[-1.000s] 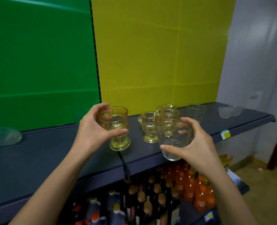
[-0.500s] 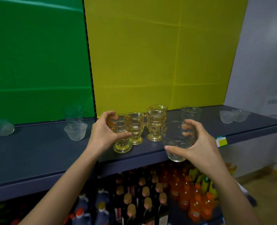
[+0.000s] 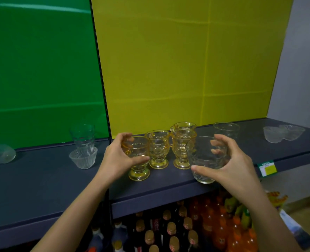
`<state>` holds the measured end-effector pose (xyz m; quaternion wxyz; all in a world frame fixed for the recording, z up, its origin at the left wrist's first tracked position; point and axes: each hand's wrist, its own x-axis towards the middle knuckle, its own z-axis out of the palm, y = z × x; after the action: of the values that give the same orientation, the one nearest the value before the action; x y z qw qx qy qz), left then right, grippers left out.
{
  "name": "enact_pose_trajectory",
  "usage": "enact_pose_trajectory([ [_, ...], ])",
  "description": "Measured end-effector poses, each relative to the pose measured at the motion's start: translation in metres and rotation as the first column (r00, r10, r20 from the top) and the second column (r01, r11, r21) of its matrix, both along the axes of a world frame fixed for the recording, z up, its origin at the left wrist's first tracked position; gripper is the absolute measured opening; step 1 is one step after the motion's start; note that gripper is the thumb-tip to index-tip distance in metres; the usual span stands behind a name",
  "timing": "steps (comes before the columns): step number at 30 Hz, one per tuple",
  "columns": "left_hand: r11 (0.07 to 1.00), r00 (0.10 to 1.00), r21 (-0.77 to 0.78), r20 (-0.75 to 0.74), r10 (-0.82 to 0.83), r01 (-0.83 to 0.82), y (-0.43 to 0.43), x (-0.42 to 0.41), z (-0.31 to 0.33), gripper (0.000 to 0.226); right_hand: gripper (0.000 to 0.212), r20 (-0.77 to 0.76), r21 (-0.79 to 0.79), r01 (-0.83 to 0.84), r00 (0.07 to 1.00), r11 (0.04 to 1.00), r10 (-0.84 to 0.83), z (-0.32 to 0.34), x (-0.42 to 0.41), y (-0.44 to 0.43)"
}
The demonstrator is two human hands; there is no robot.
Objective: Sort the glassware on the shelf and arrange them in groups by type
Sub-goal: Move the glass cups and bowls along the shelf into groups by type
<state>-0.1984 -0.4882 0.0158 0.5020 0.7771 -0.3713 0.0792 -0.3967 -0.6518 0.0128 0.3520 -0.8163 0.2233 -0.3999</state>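
The clear glass tumbler (image 3: 206,160) is held upright, mouth up and long axis vertical, by the right hand (image 3: 228,164) above the front edge of the dark shelf (image 3: 41,188); its base is seen in front of the edge and it is not set down. The right fingers are curled around its far side and the thumb is pressed on the near side. Compared with half a second ago, it is held at nearly the same place. The amber footed glass (image 3: 137,159) is gripped by the left hand (image 3: 117,159), fingers wrapped around the bowl, upright, its foot on the shelf. It has been brought closer to the amber group (image 3: 168,148), now just beside it. Farther back, a clear tumbler (image 3: 226,130) is standing. To the left are a ribbed bowl (image 3: 83,157) and a tall glass (image 3: 82,135); to the far right, two small bowls (image 3: 283,133).
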Motion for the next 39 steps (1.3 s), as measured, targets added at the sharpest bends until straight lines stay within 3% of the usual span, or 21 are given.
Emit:
enact_pose_trajectory([
  [6, 0.991, 0.995, 0.132, 0.098, -0.002, -0.011, 0.002, 0.000, 0.002, 0.094, 0.091, 0.011, 0.010, -0.028, 1.000, 1.000, 0.028, -0.008, 0.004, -0.012],
  [10, 0.995, 0.975, 0.026, 0.204, 0.088, -0.095, 0.006, -0.013, 0.013, 0.091, 0.089, 0.032, 0.044, -0.063, 0.998, 0.997, 0.062, -0.009, -0.002, -0.029],
  [13, 0.986, 0.891, 0.022, 0.433, 0.139, -0.165, -0.002, -0.026, 0.023, 0.075, 0.089, 0.045, 0.061, -0.079, 0.996, 0.995, 0.076, -0.008, -0.008, -0.050],
  [18, 0.949, 0.750, 0.120, 0.644, 0.149, -0.291, -0.037, -0.059, 0.037, 0.058, 0.087, 0.028, 0.057, -0.098, 0.995, 0.994, 0.096, -0.003, -0.024, -0.098],
  [24, 0.936, 0.695, 0.169, 0.712, 0.100, -0.308, -0.107, -0.106, 0.043, 0.042, 0.089, -0.014, 0.050, -0.106, 0.994, 0.993, 0.107, 0.003, -0.044, -0.169],
  [39, 0.833, 0.673, 0.278, 0.726, 0.144, -0.478, -0.205, -0.138, 0.014, 0.036, 0.095, -0.054, 0.122, -0.194, 0.978, 0.973, 0.201, -0.015, -0.024, -0.268],
])
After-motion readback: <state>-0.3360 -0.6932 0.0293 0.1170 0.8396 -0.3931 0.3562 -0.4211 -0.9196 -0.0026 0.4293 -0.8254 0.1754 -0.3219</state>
